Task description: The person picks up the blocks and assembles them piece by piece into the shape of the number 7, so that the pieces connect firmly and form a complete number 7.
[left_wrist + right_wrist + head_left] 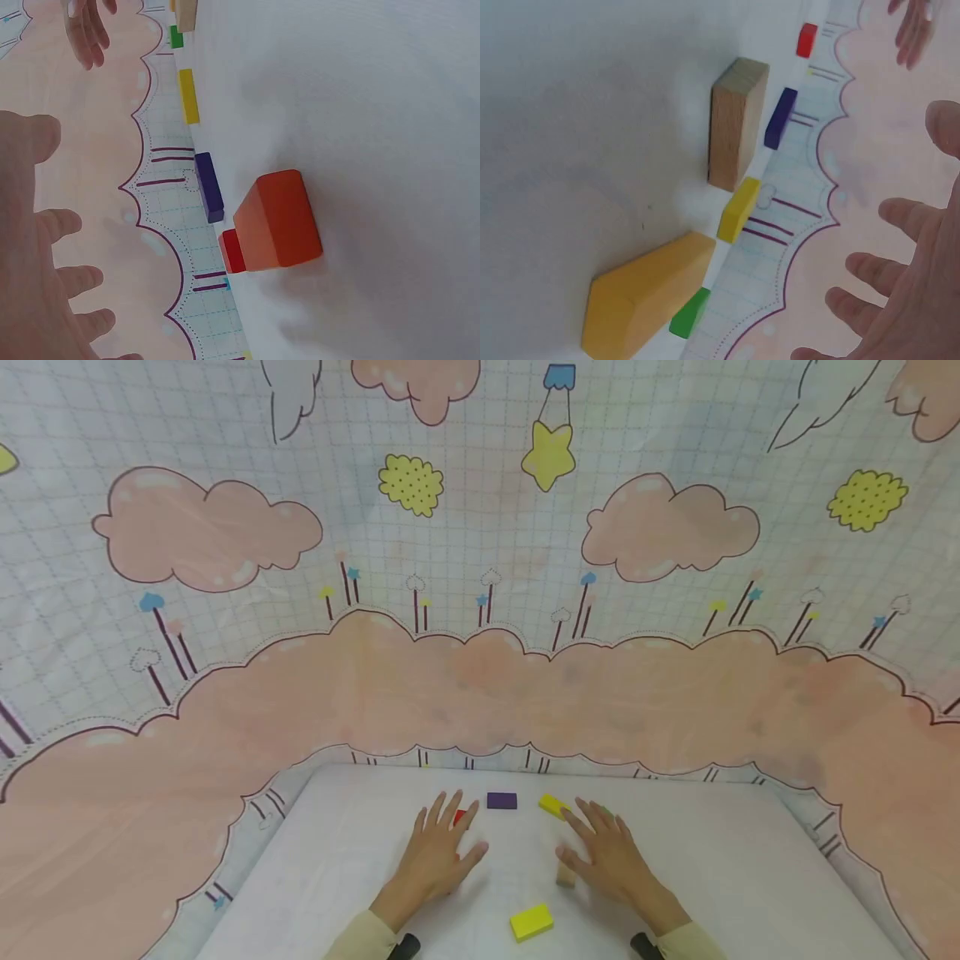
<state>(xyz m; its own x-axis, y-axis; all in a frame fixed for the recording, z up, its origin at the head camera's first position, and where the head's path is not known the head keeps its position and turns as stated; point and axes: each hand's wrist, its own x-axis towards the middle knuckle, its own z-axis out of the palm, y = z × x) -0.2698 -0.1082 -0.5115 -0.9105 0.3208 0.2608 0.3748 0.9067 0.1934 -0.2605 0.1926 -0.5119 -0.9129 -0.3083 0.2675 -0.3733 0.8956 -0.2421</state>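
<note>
With fingers spread, my left hand (431,857) hovers over the white table's left part, holding nothing; the left wrist view shows an orange block (279,219) there, mostly hidden in the head view. Beyond it lies a red block (232,251). My right hand (618,864), also spread and empty, is over a wooden block (566,875), which it partly covers. An orange-yellow block (649,296) and a green block (690,313) appear in the right wrist view. A purple block (502,801) and a yellow block (552,805) lie between the hands, farther back.
Another yellow block (532,922) lies at the table's front, between the forearms. Behind the white table (322,852) hangs a cloth (480,693) printed with clouds and stars, which also runs down both sides.
</note>
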